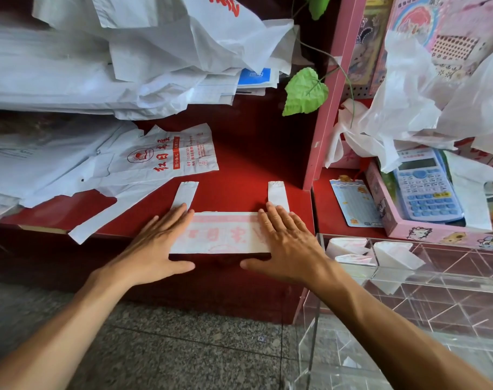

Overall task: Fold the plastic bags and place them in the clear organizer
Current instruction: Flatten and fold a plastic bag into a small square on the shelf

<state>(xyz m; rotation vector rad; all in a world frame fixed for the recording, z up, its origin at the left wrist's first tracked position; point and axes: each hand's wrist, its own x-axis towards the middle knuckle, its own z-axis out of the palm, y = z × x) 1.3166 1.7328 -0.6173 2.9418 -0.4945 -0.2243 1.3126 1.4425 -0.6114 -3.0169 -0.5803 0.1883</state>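
A white plastic bag with faint red print (221,233) lies folded into a flat band at the front edge of the red counter (245,153). Its two handle strips point away from me. My left hand (158,243) presses flat on the band's left end, fingers straight. My right hand (287,243) presses flat on its right end. The clear organizer (425,280) stands at the lower right; several folded bags (352,250) sit in its back compartments.
More white bags with red print (166,153) lie spread on the counter's left, under a tall heap of bags and papers (121,57). A pink shelf post (327,108), a green leaf (305,92), a blue calculator (426,187) and loose bags stand at the right.
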